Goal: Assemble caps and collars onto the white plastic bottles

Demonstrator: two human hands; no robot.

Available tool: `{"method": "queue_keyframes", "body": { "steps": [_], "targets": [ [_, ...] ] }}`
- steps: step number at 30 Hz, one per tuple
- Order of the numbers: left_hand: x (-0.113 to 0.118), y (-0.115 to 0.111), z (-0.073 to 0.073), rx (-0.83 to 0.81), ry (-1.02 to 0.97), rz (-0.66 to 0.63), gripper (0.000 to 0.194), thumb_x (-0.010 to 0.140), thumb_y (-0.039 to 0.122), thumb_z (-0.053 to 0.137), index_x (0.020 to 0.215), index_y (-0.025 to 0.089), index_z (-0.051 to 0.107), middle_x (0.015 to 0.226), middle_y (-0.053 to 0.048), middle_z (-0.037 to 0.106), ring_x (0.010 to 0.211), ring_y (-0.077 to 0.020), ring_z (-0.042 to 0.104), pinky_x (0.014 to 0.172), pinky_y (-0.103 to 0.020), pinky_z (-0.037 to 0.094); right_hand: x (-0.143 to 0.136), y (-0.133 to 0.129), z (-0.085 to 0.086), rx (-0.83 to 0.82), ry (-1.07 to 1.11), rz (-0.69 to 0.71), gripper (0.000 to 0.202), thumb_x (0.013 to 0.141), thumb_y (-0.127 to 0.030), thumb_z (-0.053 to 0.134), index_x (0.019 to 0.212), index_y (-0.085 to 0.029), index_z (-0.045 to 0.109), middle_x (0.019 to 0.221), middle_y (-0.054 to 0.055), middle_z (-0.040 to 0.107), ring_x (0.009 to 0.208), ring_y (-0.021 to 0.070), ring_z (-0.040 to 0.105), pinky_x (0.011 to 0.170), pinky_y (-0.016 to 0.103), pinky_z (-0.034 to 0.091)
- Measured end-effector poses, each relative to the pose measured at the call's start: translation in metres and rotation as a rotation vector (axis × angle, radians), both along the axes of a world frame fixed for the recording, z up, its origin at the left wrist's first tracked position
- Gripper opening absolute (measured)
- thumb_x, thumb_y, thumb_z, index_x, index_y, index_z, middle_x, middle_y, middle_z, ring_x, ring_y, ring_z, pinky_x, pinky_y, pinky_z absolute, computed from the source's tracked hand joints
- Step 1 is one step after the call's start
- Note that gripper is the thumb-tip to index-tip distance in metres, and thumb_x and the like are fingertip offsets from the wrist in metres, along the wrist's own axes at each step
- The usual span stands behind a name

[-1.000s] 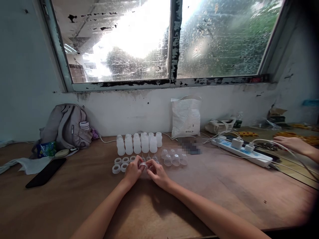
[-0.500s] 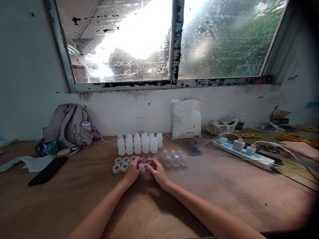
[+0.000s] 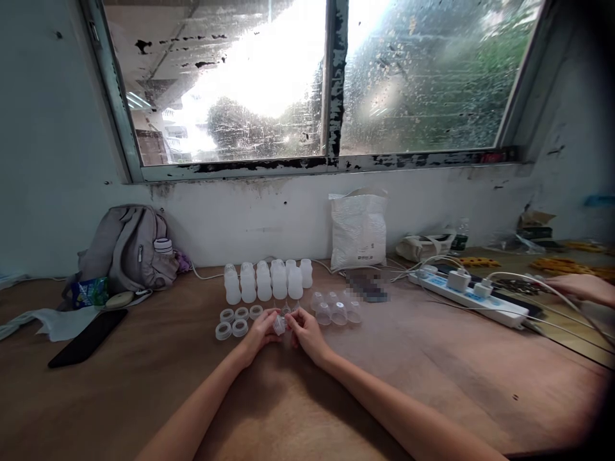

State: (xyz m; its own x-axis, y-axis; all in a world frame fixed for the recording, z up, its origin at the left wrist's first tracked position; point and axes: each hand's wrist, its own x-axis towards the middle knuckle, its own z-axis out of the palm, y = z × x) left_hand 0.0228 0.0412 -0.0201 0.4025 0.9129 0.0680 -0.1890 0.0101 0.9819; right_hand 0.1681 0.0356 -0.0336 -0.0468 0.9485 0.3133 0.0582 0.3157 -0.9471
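My left hand point(image 3: 262, 331) is closed around a clear, ribbed bottle collar point(image 3: 279, 325), held just above the table. Against its right side, my right hand point(image 3: 305, 333) is pinched; whatever lies between those fingertips is too small to make out. Several clear pointed nipples point(image 3: 287, 305) stand just behind my hands, partly covered by them. To the left lie several white bottle collars point(image 3: 223, 330) in two rows. Farther back, frosted baby bottles point(image 3: 264, 282) stand in rows. Several clear domed caps point(image 3: 339, 314) sit to the right of my right hand.
A black phone point(image 3: 88, 338) and a grey backpack point(image 3: 129, 246) are at left. A white plastic bag point(image 3: 358, 230) leans on the wall. At right lies a power strip point(image 3: 473, 299) with trailing cables, and another person's hand point(image 3: 574, 286) shows at the far right.
The collar has turned in my left fingers, its ribbed side now tilted differently. My right fingers have drawn together into a pinch beside it. The view has shifted slightly.
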Motion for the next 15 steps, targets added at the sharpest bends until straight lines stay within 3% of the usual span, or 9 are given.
{"method": "queue_keyframes", "body": {
  "steps": [3,7,11,15],
  "targets": [
    [0.001,0.000,-0.002,0.031,0.060,0.019,0.035,0.072,0.036,0.057,0.100,0.015,0.050,0.086,-0.006,0.057,0.077,-0.0137,0.056,0.060,-0.022,0.048,0.001,0.000,0.001,0.022,-0.049,0.015,0.031,0.074,-0.048,0.049,0.066,-0.019,0.044,0.050,-0.006,0.047,0.031,0.0071,0.040,0.030,0.020,0.030],
    [0.006,0.001,-0.003,0.015,0.071,0.012,0.028,0.072,0.037,0.055,0.086,0.014,0.052,0.076,-0.002,0.054,0.064,-0.0094,0.054,0.056,-0.020,0.047,0.006,0.002,0.013,0.018,-0.072,0.048,0.031,0.072,-0.045,0.052,0.062,-0.017,0.045,0.047,-0.006,0.045,0.032,0.0067,0.039,0.031,0.019,0.029],
    [0.011,0.000,-0.001,-0.004,0.091,0.012,0.027,0.072,0.038,0.053,0.085,0.014,0.050,0.066,0.001,0.053,0.051,-0.0068,0.051,0.048,-0.019,0.044,0.012,0.005,0.025,0.018,-0.098,0.061,0.031,0.071,-0.045,0.053,0.061,-0.016,0.050,0.048,-0.004,0.047,0.033,0.0061,0.038,0.032,0.019,0.028],
    [0.013,-0.003,-0.002,0.025,0.111,0.065,0.029,0.071,0.039,0.051,0.086,0.014,0.051,0.063,0.002,0.051,0.047,-0.0074,0.050,0.045,-0.020,0.045,0.016,0.010,0.032,0.123,-0.290,0.088,0.030,0.072,-0.043,0.053,0.063,-0.015,0.058,0.053,-0.001,0.053,0.041,0.0082,0.043,0.039,0.020,0.033]
  ]
}}
